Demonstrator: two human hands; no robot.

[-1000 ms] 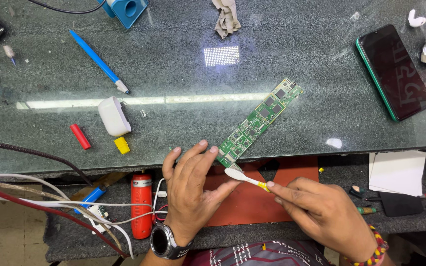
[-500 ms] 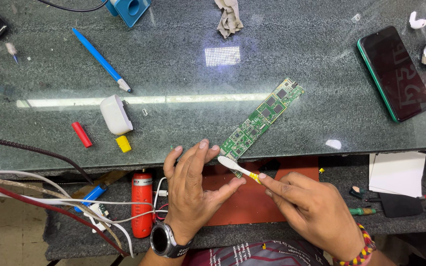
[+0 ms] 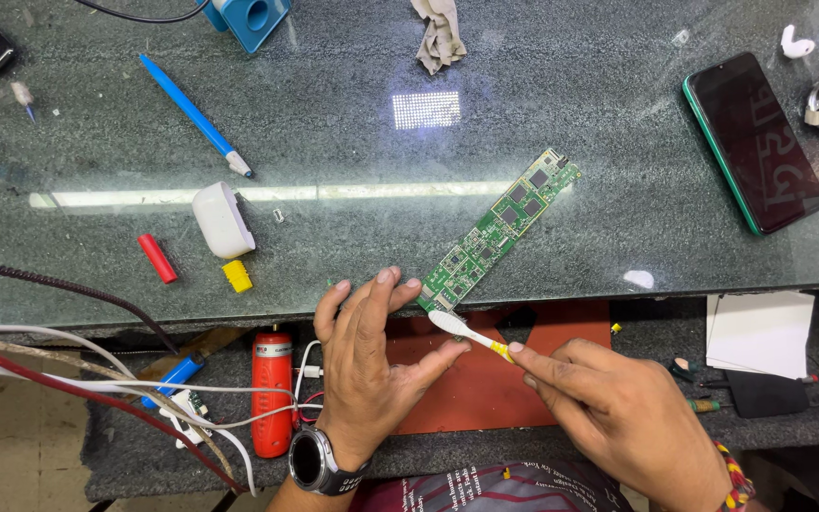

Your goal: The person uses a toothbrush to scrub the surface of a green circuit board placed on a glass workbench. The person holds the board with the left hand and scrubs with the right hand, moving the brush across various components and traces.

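Note:
A long green circuit board (image 3: 500, 228) lies diagonally on the glass-topped bench. My left hand (image 3: 370, 358), with a watch on its wrist, rests at the bench's front edge, its fingertips holding the board's near end. My right hand (image 3: 618, 412) grips a small white brush with a yellow handle (image 3: 469, 333). The brush head touches the board's near end, right beside my left fingers.
A dark phone (image 3: 754, 140) lies at the right. A blue pen (image 3: 194, 115), a white charger (image 3: 223, 220), a red cap (image 3: 157, 258) and a yellow piece (image 3: 237, 276) sit at the left. Below the glass are a red mat (image 3: 485, 389), a red tool (image 3: 272, 393) and several cables.
The brush head has moved left and up along the board's near end, with my right hand following. My left hand has stayed on the board.

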